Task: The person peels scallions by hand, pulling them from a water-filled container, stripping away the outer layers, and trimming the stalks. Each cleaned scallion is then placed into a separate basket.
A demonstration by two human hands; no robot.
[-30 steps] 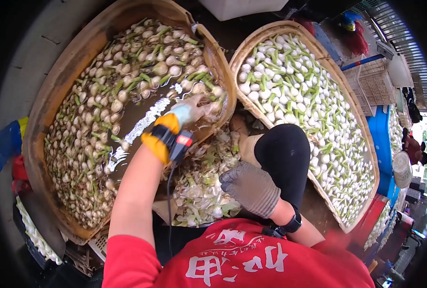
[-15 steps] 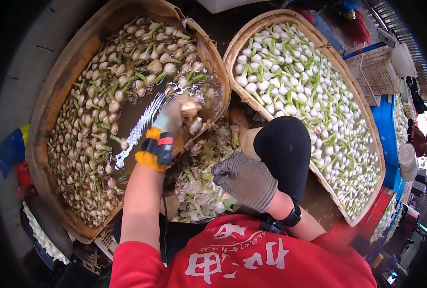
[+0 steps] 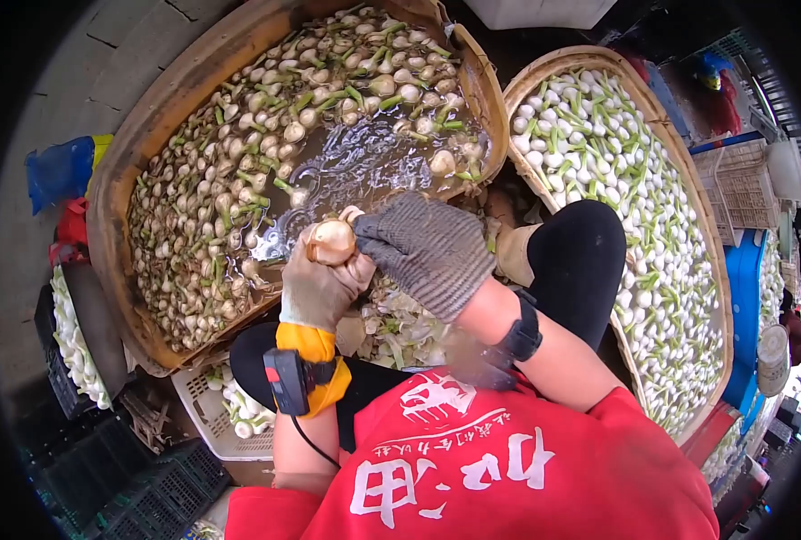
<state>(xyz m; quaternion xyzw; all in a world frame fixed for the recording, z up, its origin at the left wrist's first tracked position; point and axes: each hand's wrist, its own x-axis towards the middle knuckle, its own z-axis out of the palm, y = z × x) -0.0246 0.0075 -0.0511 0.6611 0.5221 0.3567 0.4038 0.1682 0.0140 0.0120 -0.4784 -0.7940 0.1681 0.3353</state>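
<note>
A brownish garlic bulb [image 3: 332, 241] sits in the fingers of my left hand [image 3: 317, 286], which wears a pale glove and an orange cuff with a strapped device. My right hand [image 3: 432, 250], in a grey knit glove, has its fingers closed at the bulb's right side; its fingertips are partly hidden. Both hands are together above the near edge of the left tub [image 3: 110, 225]. In that tub, unpeeled garlic bulbs [image 3: 193, 216] with short green stems float in murky water [image 3: 355, 171]. Peeled skins [image 3: 409, 328] lie heaped below my hands.
To the right stands a second tub [image 3: 511, 99] full of white garlic bulbs [image 3: 630, 216]. My bent knee [image 3: 580, 261] is between the tubs. A white basket [image 3: 204, 409] with white bulbs is at lower left. Dark crates [image 3: 162, 495] and a beige crate [image 3: 733, 184] stand farther out.
My left hand has come back from the tub's water towards me with a bulb. My right hand has moved up to meet it. The view has shifted, so the tubs appear farther right.
</note>
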